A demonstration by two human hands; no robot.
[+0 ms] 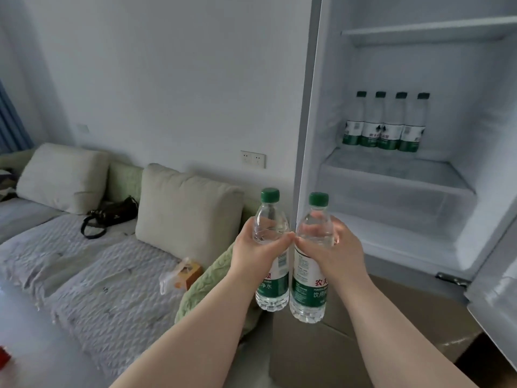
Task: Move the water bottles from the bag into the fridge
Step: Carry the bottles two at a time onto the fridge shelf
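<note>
Left hand (258,249) and right hand (333,249) raised side by side at mid-frame, each gripping one water bottle, thumb tips touching or nearly so (too close to call).

Sweep from the left edge:
- Blue curtain (11,121).
- Sofa (84,270) under a quilted grey cover, pale cushion (63,177) propped against the wall.
- Black handbag (113,215) lying on the seat, between that cushion and a second cushion (187,211).
- Double wall socket (253,159) above and to the right of the second cushion.
- Small orange box in clear plastic (180,277) on the seat, just beside a green knitted blanket (207,284) draped at the sofa end.
- Left bottle (275,288): upright, green cap, green-and-white label, fingers wrapped round the clear upper body.
- Right bottle (307,289), just beside it: same make, upright, gripped the same way, fingers visible through the water.
- Both bottles in the air, outside the fridge (414,228), in front of its left edge.
- Brown cardboard box (335,357) below, between the forearms.
- Fridge open, interior white.
- Four bottles (384,127) upright in a tight row at the back of the middle shelf (391,175).
- Fridge door (495,317) swung out at the far right edge.
</note>
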